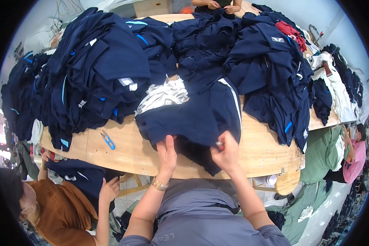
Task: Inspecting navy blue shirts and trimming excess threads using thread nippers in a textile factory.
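A navy garment (180, 121) with a white side stripe lies in front of me at the near edge of the table. My left hand (167, 153) grips its near edge, with some of the fingertips hidden at the fabric. On the right of that edge, my right hand (226, 152) is closed in a fist against the cloth. Something small and shiny shows at its fingers; whether it is a ring or a tool I cannot make out. Behind the garment sits a bunch of white fabric strips or labels (164, 96). Blue-handled thread snips (108, 140) lie to the left, apart from both hands.
Large heaps of navy garments stand on the wooden table (110, 151) at left (98, 61) and right (270, 74). A red cloth (291, 35) rests on the right heap. One person in brown (63, 205) handles navy cloth at my left; another works across the table.
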### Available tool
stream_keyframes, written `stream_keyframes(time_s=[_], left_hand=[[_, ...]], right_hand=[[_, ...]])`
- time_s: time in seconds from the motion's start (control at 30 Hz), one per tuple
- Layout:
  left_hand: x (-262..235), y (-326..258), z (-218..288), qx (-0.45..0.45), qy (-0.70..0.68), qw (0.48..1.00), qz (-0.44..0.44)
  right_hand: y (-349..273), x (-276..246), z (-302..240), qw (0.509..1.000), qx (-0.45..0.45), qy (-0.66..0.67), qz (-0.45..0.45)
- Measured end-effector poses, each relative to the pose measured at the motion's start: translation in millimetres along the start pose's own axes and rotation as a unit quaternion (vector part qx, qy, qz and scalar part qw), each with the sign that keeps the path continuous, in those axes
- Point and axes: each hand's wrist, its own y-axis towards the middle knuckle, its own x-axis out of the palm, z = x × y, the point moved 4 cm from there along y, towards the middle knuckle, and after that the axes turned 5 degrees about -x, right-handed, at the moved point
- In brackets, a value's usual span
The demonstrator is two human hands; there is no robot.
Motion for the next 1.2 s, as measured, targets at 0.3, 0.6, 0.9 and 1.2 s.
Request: stream_keyframes(time_s=[0.3, 0.6, 0.9, 1.2], left_hand=[[26, -21, -51, -0.394, -0.33, 0.851, -0.109], [24, -7, -61, -0.459, -0.458, 0.759, -0.057], [67, 17, -71, -0.498, -0.523, 0.691, -0.042], [50, 8, -9, -0.412, -0.584, 0.687, -0.131]], right_hand=[[30, 14, 38, 0.945, 0.052, 0.064, -0.315], [249, -160, 103, 0.946, 0.243, -0.082, -0.198], [269, -253, 31, 0.985, 0.111, 0.008, 0.129], [62, -25, 21, 0.957, 0.192, 0.184, -0.118]])
